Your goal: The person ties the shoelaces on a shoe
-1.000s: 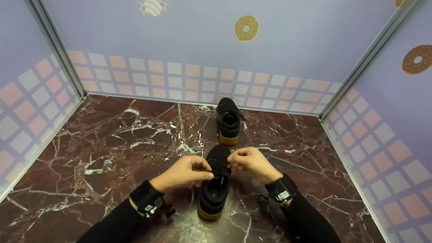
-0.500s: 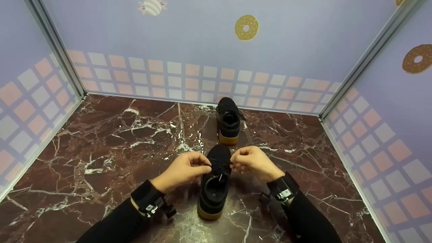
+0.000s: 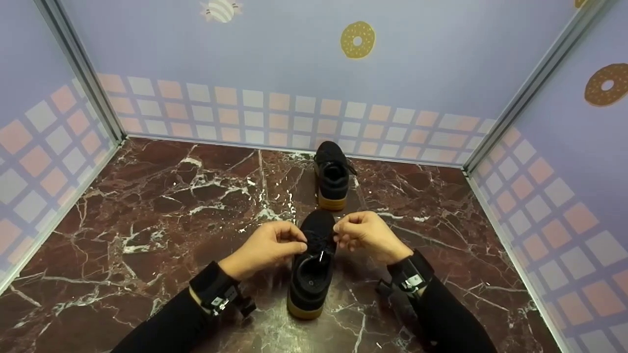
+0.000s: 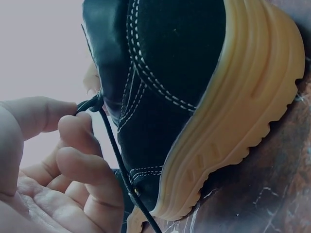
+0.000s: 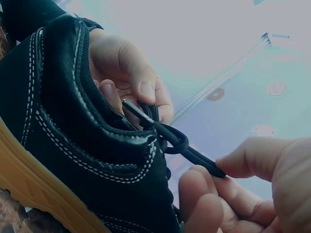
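Observation:
A black shoe point(image 3: 308, 289) with a tan gum sole stands on the marbled floor, toe pointing away from me. Its dark shoelace point(image 5: 199, 158) shows a bow-like knot with a loop over the tongue, and one pale-tipped lace end juts toward the heel. On the shoe's left side, my left hand point(image 3: 270, 245) pinches a part of the lace between thumb and forefinger; a loose strand point(image 4: 119, 155) hangs below it in the left wrist view. My right hand point(image 3: 367, 235) pinches the lace loop on the other side. Both hands' remaining fingers are curled.
A second black shoe point(image 3: 333, 171), also tan-soled, stands straight ahead near the back wall point(image 3: 274, 117), with laces hanging at its right. Side walls point(image 3: 554, 196) enclose the marbled floor point(image 3: 162, 211) at left and right.
My left hand has shifted slightly forward, away from me, and my right hand slightly outward. The laces between them now lie lower and tighter on the near shoe. The far shoe has stayed put.

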`<action>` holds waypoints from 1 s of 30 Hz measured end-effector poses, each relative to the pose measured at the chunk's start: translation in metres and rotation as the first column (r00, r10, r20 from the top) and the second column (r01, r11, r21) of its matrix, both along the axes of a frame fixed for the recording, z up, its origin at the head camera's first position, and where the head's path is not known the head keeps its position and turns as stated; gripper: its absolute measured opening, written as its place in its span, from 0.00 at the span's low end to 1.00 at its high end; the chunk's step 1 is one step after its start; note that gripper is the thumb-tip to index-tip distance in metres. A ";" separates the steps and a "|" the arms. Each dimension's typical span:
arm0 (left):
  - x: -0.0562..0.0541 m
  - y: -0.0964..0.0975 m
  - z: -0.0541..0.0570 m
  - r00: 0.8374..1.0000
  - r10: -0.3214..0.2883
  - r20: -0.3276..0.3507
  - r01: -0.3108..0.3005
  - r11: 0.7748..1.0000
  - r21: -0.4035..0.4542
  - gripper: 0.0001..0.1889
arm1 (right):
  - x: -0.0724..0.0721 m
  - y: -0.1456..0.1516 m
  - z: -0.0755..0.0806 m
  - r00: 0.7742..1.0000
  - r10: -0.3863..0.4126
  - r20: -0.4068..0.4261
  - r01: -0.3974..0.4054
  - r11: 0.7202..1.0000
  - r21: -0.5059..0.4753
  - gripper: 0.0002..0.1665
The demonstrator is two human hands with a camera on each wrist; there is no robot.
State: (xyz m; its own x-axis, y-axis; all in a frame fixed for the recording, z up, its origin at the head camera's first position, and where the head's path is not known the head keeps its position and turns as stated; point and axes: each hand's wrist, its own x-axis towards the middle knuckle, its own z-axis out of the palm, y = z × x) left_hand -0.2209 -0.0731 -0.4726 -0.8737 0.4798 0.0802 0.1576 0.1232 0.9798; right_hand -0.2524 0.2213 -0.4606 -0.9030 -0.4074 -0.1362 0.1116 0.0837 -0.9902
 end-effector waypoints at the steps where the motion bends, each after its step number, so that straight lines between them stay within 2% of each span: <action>1: 0.000 0.000 0.001 1.000 -0.006 -0.002 0.006 1.000 -0.008 0.09 | 0.000 0.000 -0.001 1.000 -0.004 -0.003 0.004 1.000 -0.003 0.08; 5: 0.000 -0.002 0.002 0.999 -0.037 -0.005 0.037 0.999 -0.029 0.10 | 0.000 -0.004 -0.004 1.000 -0.018 -0.008 0.018 0.999 -0.029 0.07; 10: -0.001 -0.004 0.002 0.997 -0.060 0.046 0.062 0.998 -0.033 0.12 | 0.001 -0.011 -0.008 0.999 -0.040 -0.007 0.039 0.997 -0.068 0.09; 13: -0.003 -0.005 0.001 0.996 -0.040 0.073 0.043 0.998 -0.036 0.15 | 0.002 -0.013 -0.010 0.999 -0.042 -0.014 0.041 0.995 -0.088 0.11; 18: -0.006 -0.005 -0.001 0.997 -0.001 0.081 0.003 1.000 -0.028 0.17 | 0.003 -0.015 -0.009 0.999 -0.048 -0.001 0.048 0.991 -0.122 0.12; 30: -0.015 0.004 -0.006 0.994 0.060 0.087 -0.061 0.998 0.006 0.14 | 0.003 -0.014 -0.008 0.998 -0.065 0.004 0.065 0.987 -0.144 0.08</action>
State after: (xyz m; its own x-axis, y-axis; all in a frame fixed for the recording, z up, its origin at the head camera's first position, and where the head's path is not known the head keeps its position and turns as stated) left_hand -0.2359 -0.0695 -0.4789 -0.9050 0.4254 0.0068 0.0643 0.1210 0.9906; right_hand -0.2495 0.2077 -0.4682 -0.9283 -0.3631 -0.0801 0.1119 -0.0673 -0.9914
